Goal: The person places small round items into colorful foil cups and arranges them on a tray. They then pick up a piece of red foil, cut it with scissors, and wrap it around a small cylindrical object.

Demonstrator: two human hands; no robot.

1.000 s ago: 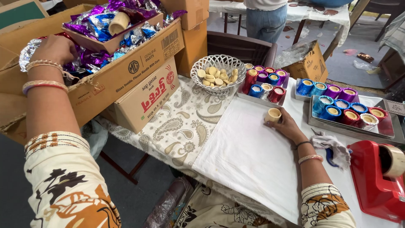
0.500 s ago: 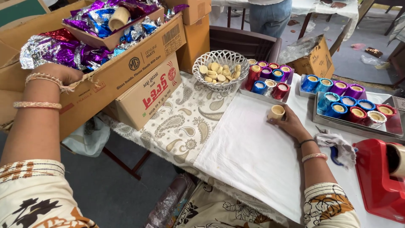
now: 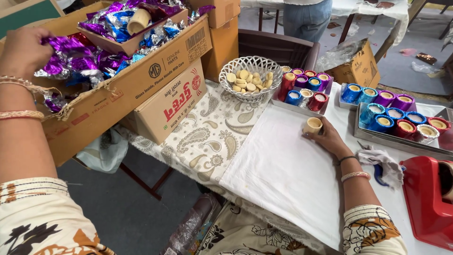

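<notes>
1. The left hand (image 3: pixel 21 49) is raised at the far left over a large open cardboard box (image 3: pixel 118 94), its fingers curled shut on a purple foil wrapper (image 3: pixel 66 45) that it pinches at the edge of the heap
2. That box is filled with crumpled foil wrappers (image 3: pixel 85 66) in purple, blue, silver and red; a smaller tray of the same wrappers sits on top at the far side, with a plain beige cup (image 3: pixel 138 20) lying in it
3. The right hand (image 3: pixel 325 137) rests on the white cloth (image 3: pixel 283 170) spread over the table, fingers loosely wrapped around a small beige cup (image 3: pixel 313 125) that stands upright on the cloth, right of centre
4. Just beyond that cup stands a tray of cups wrapped in red, purple and blue foil (image 3: pixel 304 87), and to its left a white woven basket (image 3: pixel 250 78) holding pale round discs
5. Further right a metal tray (image 3: pixel 377 139) carries more foil-wrapped cups in blue, purple and red
6. Near the right wrist lie a crumpled grey rag (image 3: pixel 384 160) and, at the near right edge, a red tape dispenser (image 3: pixel 427 198)
7. A second cardboard box with red lettering (image 3: pixel 165 108) stands on the paisley tablecloth (image 3: pixel 207 141) left of the white cloth
</notes>
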